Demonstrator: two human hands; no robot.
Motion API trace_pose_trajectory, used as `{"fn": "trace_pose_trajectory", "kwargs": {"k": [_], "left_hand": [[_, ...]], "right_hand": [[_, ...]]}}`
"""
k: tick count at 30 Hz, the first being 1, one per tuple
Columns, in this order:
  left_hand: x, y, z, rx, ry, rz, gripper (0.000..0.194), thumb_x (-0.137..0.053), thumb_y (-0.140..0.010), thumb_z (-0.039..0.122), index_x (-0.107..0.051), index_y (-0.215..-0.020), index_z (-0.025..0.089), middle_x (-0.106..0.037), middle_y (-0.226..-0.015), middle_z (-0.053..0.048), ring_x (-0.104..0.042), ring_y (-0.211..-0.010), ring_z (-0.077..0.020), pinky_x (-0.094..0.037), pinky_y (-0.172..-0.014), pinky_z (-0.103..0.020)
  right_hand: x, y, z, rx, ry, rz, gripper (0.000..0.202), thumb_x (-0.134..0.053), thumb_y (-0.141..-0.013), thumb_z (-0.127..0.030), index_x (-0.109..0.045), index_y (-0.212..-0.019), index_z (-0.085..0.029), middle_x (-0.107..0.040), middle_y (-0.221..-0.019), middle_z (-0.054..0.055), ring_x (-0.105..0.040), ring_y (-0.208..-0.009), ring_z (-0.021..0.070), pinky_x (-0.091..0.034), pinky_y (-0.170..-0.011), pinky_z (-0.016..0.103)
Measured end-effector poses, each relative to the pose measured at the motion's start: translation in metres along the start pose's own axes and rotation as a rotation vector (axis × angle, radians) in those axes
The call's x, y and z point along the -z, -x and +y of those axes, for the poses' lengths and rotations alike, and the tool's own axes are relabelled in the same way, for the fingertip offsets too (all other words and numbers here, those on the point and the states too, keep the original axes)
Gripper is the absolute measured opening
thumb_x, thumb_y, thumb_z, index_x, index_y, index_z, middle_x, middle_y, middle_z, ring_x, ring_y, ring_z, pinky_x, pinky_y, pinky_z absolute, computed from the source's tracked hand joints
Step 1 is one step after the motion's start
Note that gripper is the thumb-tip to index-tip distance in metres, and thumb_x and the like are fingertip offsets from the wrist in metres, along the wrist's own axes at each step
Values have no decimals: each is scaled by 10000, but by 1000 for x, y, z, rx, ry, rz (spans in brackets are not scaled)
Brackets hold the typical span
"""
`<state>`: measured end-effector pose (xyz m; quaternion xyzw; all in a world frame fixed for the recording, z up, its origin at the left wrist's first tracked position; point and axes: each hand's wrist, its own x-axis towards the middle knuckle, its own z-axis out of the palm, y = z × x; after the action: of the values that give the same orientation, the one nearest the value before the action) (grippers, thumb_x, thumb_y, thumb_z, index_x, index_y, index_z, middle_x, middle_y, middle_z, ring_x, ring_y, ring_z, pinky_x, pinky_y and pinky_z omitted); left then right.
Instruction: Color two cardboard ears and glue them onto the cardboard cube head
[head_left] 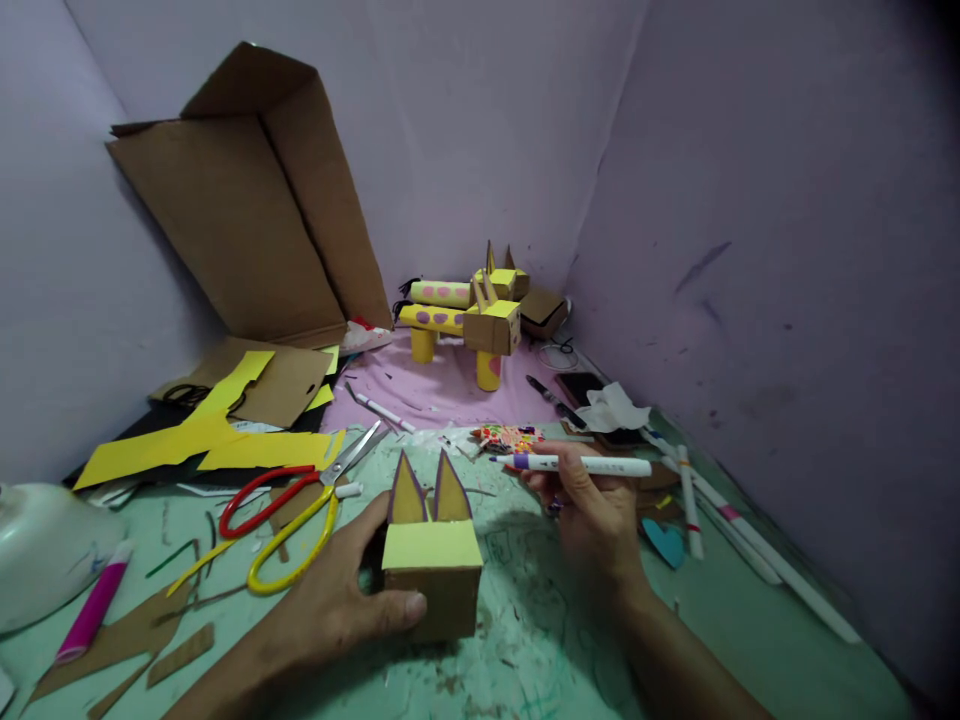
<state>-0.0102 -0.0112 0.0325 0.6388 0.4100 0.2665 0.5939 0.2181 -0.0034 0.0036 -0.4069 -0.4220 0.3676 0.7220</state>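
Observation:
A small cardboard box [433,590] with a pale yellow top and two pointed ears edged in purple stands on the green table. My left hand [352,585] grips its left side, thumb across the front face. To the right of the box, my right hand [600,515] holds a white marker [611,465] with a purple band, its uncapped tip pointing left. The tip is apart from the box, up and to the right of the ears.
Open scissors [328,490] lie left of the box, near yellow paper [225,415] and cardboard scraps. Two yellow cardboard animals [491,325] stand at the back. A magenta tube [94,610] lies left; markers and a blue heart [663,543] lie right.

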Motion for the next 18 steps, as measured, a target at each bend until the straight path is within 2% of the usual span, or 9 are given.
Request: {"fn": "trace_pose_trajectory", "kwargs": {"k": [6,14,18], "left_hand": [[1,-2,-2,-2,0,-30,831,-751,-614,376,-391,-1345,213,-520,-1305,-123,-499,-1117,-347,-415,-923,-408],[0,0,-2,9,-48,-19,853,-756,-602,391,-390,-1356,231,-522,-1311,-109,-484,-1134,-358,-412,-930,-413],[0,0,0,-15,-34,-25,828,-753,-615,371,-401,-1350,228,-526,-1309,-106,-479,-1147,-350,-408,-944,-415]], "right_hand": [[1,5,0,39,22,-98,214,-620,-806,-371,-724,-793,-184,-647,-561,17,-552,-498,128,-409,-435,224],[-2,11,-3,29,91,-123,166,-625,-780,-330,-692,-756,-180,-636,-564,16,-549,-488,129,-381,-427,224],[-7,15,-5,3,99,-94,119,-629,-751,-292,-671,-724,-183,-633,-587,13,-564,-518,137,-390,-457,238]]}}
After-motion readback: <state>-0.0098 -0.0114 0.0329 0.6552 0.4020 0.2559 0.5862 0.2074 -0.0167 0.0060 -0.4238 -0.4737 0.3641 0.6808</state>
